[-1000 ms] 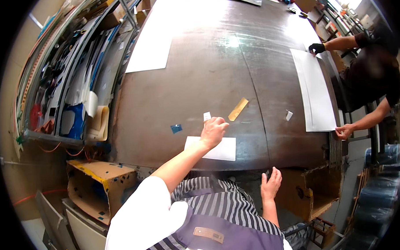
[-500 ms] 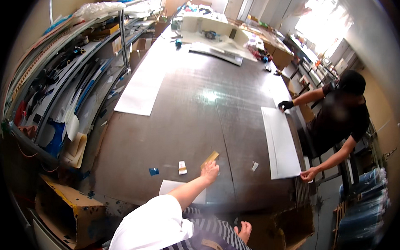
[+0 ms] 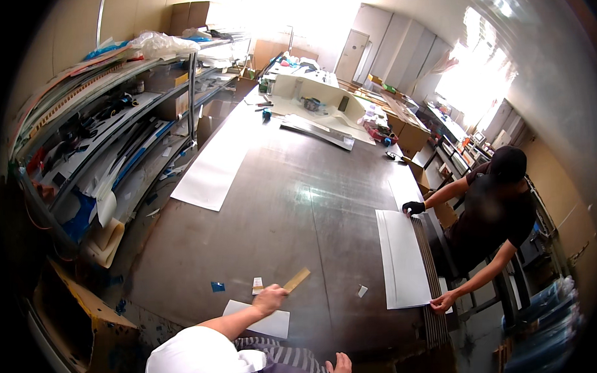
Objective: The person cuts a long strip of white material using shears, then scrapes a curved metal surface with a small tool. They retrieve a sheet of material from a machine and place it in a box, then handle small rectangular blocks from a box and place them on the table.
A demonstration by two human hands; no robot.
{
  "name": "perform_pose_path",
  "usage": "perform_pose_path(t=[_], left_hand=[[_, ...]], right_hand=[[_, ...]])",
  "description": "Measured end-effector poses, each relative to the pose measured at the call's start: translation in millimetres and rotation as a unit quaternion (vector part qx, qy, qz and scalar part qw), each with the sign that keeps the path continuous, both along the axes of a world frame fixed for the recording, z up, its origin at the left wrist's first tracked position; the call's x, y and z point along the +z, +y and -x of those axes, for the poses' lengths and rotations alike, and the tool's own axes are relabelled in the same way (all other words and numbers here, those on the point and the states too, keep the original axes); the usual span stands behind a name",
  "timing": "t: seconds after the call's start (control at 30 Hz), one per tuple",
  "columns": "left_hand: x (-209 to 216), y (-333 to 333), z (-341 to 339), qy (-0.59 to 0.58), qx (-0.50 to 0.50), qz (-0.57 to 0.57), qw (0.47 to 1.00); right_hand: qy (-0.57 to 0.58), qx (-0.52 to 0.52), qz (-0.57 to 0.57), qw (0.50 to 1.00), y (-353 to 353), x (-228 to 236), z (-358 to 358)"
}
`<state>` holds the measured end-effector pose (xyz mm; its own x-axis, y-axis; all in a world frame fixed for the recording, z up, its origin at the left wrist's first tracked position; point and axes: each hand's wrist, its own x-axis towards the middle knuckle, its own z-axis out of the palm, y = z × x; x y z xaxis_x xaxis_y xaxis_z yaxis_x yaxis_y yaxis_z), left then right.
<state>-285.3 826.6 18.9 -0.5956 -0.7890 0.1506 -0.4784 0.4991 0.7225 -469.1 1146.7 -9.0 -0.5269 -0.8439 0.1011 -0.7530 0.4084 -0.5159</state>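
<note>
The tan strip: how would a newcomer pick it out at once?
At the near end of the big dark table, find the person's left hand. The tan strip juts from it, slanting up and rightward. Unlike the blue scrap and white tag nearby, it is long, narrow and tan.

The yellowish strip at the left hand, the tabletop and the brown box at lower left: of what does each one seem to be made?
Yellowish strip: perhaps wood or stiff card, fairly matte; its plain tan colour leaves this open. Tabletop: maybe metal or coated board, dark and smooth, with bright light reflections. Brown box: likely cardboard, dull, judging by its flat brown walls.
</note>
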Motion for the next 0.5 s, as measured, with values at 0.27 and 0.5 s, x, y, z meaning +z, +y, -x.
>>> perform_pose_path(t=[0.27,0.5], left_hand=[[-17.2,-46.4,-114.9,0.001,0.279,0.048,0.959],[-61.6,-67.5,-191.5,-0.038,0.455,0.02,0.889]], right_hand=[[0.005,-0.006,-0.13,0.991,-51.0,-2.6,34.5],[-0.014,-0.003,-0.222,0.975,-60.9,5.0,41.9]])
